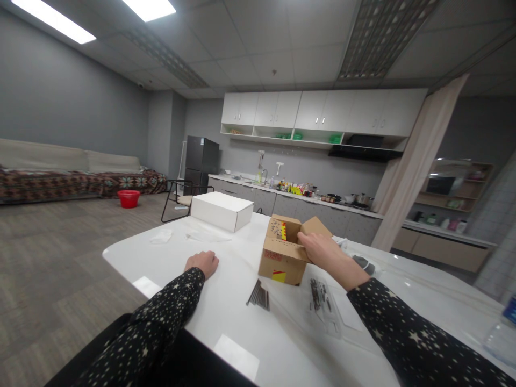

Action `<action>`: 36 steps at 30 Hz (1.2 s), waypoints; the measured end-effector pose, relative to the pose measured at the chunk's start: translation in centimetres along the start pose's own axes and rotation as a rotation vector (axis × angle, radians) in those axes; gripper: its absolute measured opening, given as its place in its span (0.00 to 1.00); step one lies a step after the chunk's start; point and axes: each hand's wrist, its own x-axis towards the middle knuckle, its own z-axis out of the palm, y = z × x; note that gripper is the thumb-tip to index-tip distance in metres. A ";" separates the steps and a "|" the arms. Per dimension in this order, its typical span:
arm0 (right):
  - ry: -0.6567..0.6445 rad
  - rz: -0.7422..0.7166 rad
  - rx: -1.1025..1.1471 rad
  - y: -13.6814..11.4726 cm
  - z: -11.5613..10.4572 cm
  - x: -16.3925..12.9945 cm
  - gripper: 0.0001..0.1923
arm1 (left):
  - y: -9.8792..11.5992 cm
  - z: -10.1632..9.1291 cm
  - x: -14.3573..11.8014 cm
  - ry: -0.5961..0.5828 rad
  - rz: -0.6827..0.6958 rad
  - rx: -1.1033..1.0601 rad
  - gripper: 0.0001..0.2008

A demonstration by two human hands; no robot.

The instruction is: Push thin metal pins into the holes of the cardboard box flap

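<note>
My right hand point(320, 252) is closed at the right edge of an open cardboard box point(282, 263), gripping its flap; the fingertips are partly hidden at the opening. Red and yellow print marks the box. My left hand point(202, 264) rests on the white table point(226, 301) with its fingers curled in, left of the box and apart from it. In front of the box lies a fan of thin, dark metal rods, perhaps nails or screws point(259, 296). Beside them is a clear plastic case point(328, 312) with small dark pieces in it, too small to name.
A white box point(221, 209) stands at the table's far left edge, with crumpled clear plastic point(161, 236) nearby. A dark grey item point(360, 264) lies behind my right wrist. At the right edge is a clear bottle point(502, 333). A chair point(183, 200) stands beyond the table.
</note>
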 end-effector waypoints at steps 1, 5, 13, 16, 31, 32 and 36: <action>-0.003 0.006 0.010 0.1 0.1 0.1 0.12 | 0.0 0.0 0.0 0.000 0.001 0.002 0.21; 0.003 0.036 0.033 0.2 0.2 0.2 0.11 | 0.0 -0.1 0.0 -0.004 0.003 0.009 0.22; 0.052 0.060 0.037 0.1 0.4 0.4 0.11 | 0.2 -0.1 -0.2 -0.005 0.009 0.022 0.22; 0.054 0.056 0.049 0.2 0.7 0.5 0.11 | 0.1 0.0 -0.1 0.003 0.006 0.021 0.21; 0.140 0.097 0.378 1.4 2.6 1.5 0.08 | 0.2 -0.2 -0.1 -0.002 0.004 0.018 0.22; 0.155 0.110 0.414 1.6 2.7 1.6 0.08 | 0.2 -0.2 -0.1 -0.001 0.005 0.016 0.21; 0.169 0.154 0.527 2.2 2.8 1.8 0.10 | 0.1 -0.1 -0.1 0.001 0.006 0.012 0.21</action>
